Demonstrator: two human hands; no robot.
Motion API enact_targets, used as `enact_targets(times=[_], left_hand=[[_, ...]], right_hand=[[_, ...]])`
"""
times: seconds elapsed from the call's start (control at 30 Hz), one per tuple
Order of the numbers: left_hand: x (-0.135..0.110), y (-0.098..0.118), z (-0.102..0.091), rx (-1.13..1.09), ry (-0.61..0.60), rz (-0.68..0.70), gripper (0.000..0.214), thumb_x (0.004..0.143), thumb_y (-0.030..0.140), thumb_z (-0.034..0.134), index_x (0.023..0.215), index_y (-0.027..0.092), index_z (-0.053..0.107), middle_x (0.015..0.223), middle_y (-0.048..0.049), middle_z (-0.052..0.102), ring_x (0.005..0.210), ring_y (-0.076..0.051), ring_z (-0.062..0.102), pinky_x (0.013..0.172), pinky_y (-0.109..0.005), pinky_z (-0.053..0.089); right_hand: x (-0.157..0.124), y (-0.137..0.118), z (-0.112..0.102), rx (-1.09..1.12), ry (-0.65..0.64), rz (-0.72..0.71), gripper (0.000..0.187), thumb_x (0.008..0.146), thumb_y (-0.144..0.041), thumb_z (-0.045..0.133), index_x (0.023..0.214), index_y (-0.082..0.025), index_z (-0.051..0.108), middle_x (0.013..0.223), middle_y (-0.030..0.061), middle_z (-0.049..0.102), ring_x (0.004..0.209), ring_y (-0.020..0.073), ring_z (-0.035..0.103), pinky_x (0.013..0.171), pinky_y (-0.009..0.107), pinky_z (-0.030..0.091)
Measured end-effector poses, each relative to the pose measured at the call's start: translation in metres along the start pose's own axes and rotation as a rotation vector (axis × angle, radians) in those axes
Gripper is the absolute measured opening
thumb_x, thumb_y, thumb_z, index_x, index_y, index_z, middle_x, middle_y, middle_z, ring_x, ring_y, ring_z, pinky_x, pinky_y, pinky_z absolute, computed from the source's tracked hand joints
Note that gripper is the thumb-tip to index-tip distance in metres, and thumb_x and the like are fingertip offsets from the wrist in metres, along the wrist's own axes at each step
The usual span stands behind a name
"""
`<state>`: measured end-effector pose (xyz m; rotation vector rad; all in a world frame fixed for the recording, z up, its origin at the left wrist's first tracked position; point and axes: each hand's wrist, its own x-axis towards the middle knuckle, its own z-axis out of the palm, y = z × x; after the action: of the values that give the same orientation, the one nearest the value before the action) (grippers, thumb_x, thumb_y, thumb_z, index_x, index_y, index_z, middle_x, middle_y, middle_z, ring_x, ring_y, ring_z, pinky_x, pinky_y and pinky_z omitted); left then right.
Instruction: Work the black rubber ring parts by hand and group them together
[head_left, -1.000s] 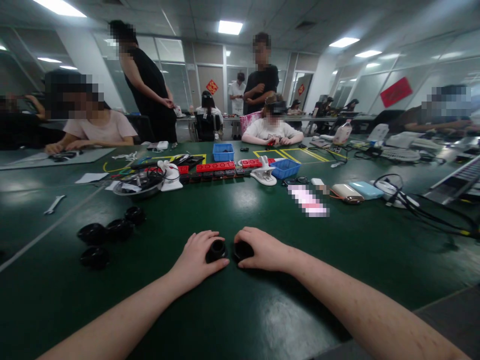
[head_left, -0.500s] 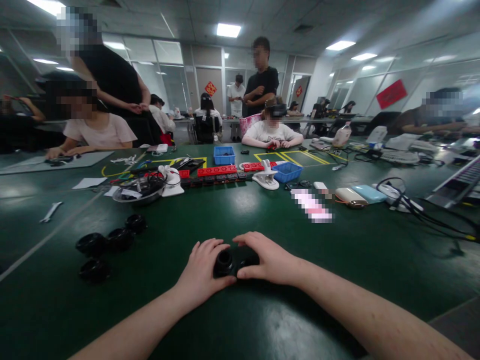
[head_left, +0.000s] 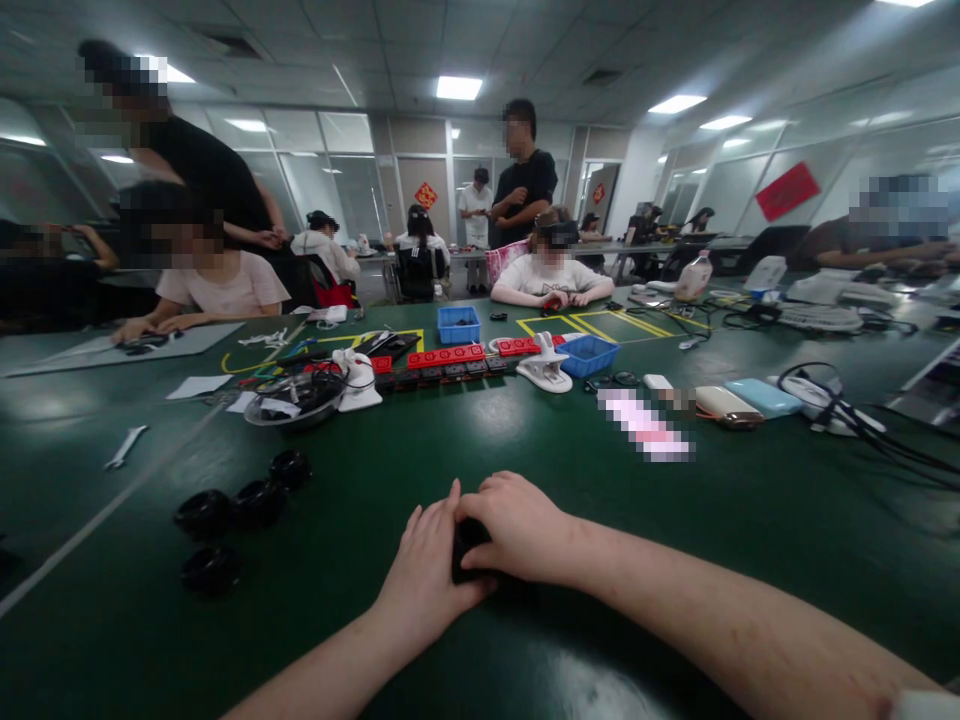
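Black part [head_left: 471,532]: dark, rounded where visible, mostly hidden; held between both hands, low over the near middle of the table.

Right hand [head_left: 517,528]: fingers and thumb curled, clamped on the black part from its right side. Left hand [head_left: 431,560]: thumb below, fingers above, closed about the same part from its left; exact contact hidden. The hands touch or nearly so.

State of work: handling in progress, both hands engaged. Whether the held item is one piece or two put together cannot be told. Four black round pieces [head_left: 211,572] stand out of hand to the left, grouped close; whether these are finished or left over is not shown.

Materials: round pieces glossy, hollow-topped, ring-like, seemingly plastic. Table [head_left: 420,450] green, smooth, with a soft sheen. Farther out: wrench [head_left: 127,447], slim, metallic; shallow bowl [head_left: 289,422], round, holding dark cords; row of red blocks [head_left: 448,356], square-faced; white clip stand [head_left: 545,372], smooth, curved; two blue bins [head_left: 459,334], rectangular, seemingly plastic.
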<state>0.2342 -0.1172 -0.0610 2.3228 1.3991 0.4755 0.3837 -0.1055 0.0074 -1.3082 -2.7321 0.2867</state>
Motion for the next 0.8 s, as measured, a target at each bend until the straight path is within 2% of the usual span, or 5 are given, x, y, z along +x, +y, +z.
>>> enact_targets(times=[0.17, 0.27, 0.37, 0.57, 0.8], left_hand=[[0.000, -0.001, 0.000, 0.001, -0.018, -0.045, 0.099, 0.065, 0.038, 0.068, 0.141, 0.011, 0.011, 0.139, -0.0202, 0.037, 0.130, -0.033, 0.029, 0.108, -0.054, 0.017], [0.000, -0.001, -0.001, -0.005, -0.031, -0.076, 0.103, 0.066, 0.039, 0.068, 0.142, 0.010, 0.004, 0.142, -0.0209, 0.032, 0.132, -0.034, 0.025, 0.108, -0.054, 0.017], [-0.001, -0.001, -0.002, -0.002, -0.048, -0.077, 0.101, 0.067, 0.041, 0.067, 0.142, 0.013, 0.006, 0.143, -0.0193, 0.031, 0.132, -0.035, 0.023, 0.106, -0.057, 0.018], [-0.001, -0.004, -0.001, 0.028, -0.049, -0.019, 0.097, 0.069, 0.044, 0.066, 0.143, 0.016, 0.009, 0.144, -0.0176, 0.029, 0.133, -0.033, 0.024, 0.107, -0.055, 0.018], [-0.001, 0.001, -0.006, 0.074, -0.107, -0.055, 0.092, 0.072, 0.047, 0.064, 0.143, 0.017, 0.013, 0.146, -0.0145, 0.027, 0.133, -0.032, 0.023, 0.107, -0.055, 0.019]], right_hand=[[0.017, 0.008, -0.008, -0.053, -0.076, 0.056, 0.036, 0.073, -0.034, 0.070, 0.103, -0.018, 0.060, 0.089, 0.0042, 0.067, 0.089, 0.0219, 0.061, 0.096, 0.043, 0.035], [0.026, 0.021, -0.012, -0.076, -0.130, 0.131, 0.029, 0.084, -0.035, 0.058, 0.106, -0.015, 0.056, 0.100, 0.0057, 0.061, 0.092, 0.0195, 0.059, 0.088, 0.042, 0.043], [0.035, 0.033, -0.014, -0.085, -0.163, 0.205, 0.026, 0.090, -0.031, 0.050, 0.111, -0.015, 0.053, 0.110, 0.0074, 0.056, 0.094, 0.0184, 0.057, 0.079, 0.037, 0.049], [0.054, 0.057, -0.013, -0.089, -0.119, 0.336, 0.027, 0.090, -0.030, 0.051, 0.113, -0.015, 0.052, 0.113, 0.0078, 0.054, 0.096, 0.0192, 0.057, 0.080, 0.038, 0.049], [0.058, 0.095, -0.014, -0.093, -0.048, 0.490, 0.027, 0.090, -0.029, 0.051, 0.113, -0.015, 0.052, 0.113, 0.0079, 0.054, 0.096, 0.0192, 0.057, 0.080, 0.038, 0.049]])
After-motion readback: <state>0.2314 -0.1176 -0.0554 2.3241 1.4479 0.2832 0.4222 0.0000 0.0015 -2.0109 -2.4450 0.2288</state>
